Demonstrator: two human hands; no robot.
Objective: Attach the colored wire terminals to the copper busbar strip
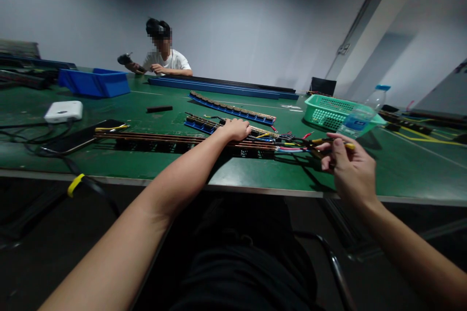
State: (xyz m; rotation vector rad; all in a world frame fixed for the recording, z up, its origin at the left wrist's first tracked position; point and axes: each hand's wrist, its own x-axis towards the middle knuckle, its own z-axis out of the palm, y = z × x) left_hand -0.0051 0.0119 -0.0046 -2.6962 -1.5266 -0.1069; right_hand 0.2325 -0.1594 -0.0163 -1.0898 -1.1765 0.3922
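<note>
My left hand lies across a long black strip with copper rails, its fingers curled down over the rails. Coloured wires come out of the strip's right end. My right hand is closed around pliers with yellow-and-black handles, whose dark jaws are among the wires; whether they bite on one I cannot tell. Just behind my left hand is a short blue-backed strip, partly covered. A similar blue strip with copper rails lies farther back.
A green basket with a water bottle stands right. At left are a blue bin, a white box, a black phone-like slab and cables. Across the green table, a person holds a dark tool near long blue bars.
</note>
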